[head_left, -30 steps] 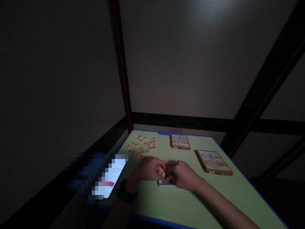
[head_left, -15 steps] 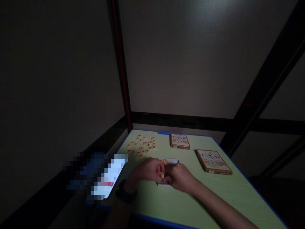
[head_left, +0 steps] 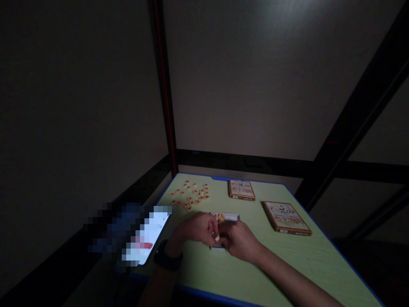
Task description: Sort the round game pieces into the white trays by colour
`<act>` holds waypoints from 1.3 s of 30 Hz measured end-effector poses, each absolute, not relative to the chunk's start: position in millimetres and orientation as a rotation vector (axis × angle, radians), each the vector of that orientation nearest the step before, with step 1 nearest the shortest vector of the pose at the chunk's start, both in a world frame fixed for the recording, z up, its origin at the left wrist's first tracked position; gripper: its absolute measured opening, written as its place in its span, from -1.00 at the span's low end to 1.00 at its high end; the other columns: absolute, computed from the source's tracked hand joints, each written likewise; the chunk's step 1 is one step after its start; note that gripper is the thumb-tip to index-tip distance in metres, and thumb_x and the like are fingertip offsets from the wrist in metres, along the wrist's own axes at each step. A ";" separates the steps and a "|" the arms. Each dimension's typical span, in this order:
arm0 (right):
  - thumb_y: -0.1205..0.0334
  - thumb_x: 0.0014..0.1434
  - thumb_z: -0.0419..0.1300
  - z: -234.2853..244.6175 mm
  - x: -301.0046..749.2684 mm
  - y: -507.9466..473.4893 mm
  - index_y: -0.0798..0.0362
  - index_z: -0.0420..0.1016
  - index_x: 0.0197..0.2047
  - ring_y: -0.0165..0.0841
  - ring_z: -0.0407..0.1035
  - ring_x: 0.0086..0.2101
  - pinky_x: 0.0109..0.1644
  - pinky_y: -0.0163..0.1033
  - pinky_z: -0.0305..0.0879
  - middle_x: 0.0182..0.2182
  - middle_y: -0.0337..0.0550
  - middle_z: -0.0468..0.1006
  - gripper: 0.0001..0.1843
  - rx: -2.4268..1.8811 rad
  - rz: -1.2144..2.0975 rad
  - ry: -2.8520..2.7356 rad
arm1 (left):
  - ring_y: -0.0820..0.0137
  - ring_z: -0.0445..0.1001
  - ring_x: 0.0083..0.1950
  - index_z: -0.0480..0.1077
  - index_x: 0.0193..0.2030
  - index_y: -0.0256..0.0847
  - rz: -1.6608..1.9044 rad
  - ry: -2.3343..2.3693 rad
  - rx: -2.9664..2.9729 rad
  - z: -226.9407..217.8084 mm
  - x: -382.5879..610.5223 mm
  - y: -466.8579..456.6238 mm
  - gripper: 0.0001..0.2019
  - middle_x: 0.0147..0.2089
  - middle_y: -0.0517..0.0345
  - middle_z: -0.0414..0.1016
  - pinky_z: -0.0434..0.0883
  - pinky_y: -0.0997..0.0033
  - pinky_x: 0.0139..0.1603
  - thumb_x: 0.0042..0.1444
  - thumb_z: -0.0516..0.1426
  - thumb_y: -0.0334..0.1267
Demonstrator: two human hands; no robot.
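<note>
Over a small open white box (head_left: 235, 216), my left hand (head_left: 200, 227) pinches a round Chinese chess piece (head_left: 217, 238) between its fingertips. A dark watch band is on that wrist. My right hand (head_left: 240, 239) is curled at the box's right side, its fingertips close to the held piece; what they grip is hidden. More chess pieces (head_left: 220, 218) show inside the box at its far side. Beyond my left hand, several loose pieces (head_left: 190, 198) with red or dark characters lie scattered on the green table (head_left: 287, 268).
A flat printed box (head_left: 242, 189) lies towards the table's far edge, and a second printed box (head_left: 286, 217) lies at the right. A lit screen (head_left: 150, 236), partly pixelated, is at the left edge. Walls stand behind and to the left.
The piece in my left fingertips has tilted and dropped slightly lower in the box. My right hand has shifted a little. The scattered pieces and printed boxes have stayed put.
</note>
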State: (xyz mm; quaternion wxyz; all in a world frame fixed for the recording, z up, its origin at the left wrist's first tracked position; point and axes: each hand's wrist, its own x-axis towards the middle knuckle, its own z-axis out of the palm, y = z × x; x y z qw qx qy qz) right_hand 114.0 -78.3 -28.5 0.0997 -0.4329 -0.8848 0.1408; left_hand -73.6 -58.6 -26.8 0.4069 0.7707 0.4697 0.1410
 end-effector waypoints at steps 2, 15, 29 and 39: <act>0.36 0.07 0.19 -29.3 114.1 -78.2 -0.01 0.64 -0.18 -0.21 0.53 -0.16 -0.12 -0.26 0.30 -0.18 -0.11 0.68 -0.73 -1.257 0.424 -2.606 | 0.54 0.32 -0.45 0.51 -0.41 -0.26 0.316 1.185 1.963 -24.6 -75.3 -58.0 -0.79 -0.50 0.32 0.40 0.19 0.58 -0.48 -0.27 0.32 -0.30; 0.26 0.19 0.19 -22.8 116.5 -80.6 0.09 0.55 -0.10 -0.18 0.50 -0.12 -0.16 -0.26 0.24 -0.12 0.04 0.63 -0.78 -1.273 0.335 -2.724 | 0.53 0.26 -0.49 0.58 -0.39 -0.23 0.449 1.240 2.065 -14.9 -81.7 -58.0 -0.79 -0.54 0.32 0.38 0.13 0.54 -0.49 -0.24 0.33 -0.24; 0.35 0.09 0.16 -5.9 132.4 -77.2 0.07 0.50 -0.14 -0.22 0.50 -0.18 -0.20 -0.24 0.23 -0.12 -0.01 0.62 -0.77 -1.206 0.296 -2.875 | 0.12 0.54 -0.22 0.52 -0.42 -0.21 0.186 1.504 2.511 6.5 -42.4 -84.1 -0.78 -0.36 -0.08 0.58 0.33 0.30 -0.23 -0.04 0.25 -0.08; 0.12 0.14 0.23 -10.1 126.1 -79.5 0.03 0.50 -0.27 -0.24 0.49 -0.28 -0.30 -0.27 0.16 -0.28 -0.08 0.63 -0.84 -1.186 0.304 -2.788 | 0.33 0.48 -0.31 0.52 -0.35 -0.13 0.258 1.609 2.305 10.6 -72.4 -84.2 -0.91 -0.37 0.15 0.58 0.26 0.44 -0.31 -0.03 0.19 -0.29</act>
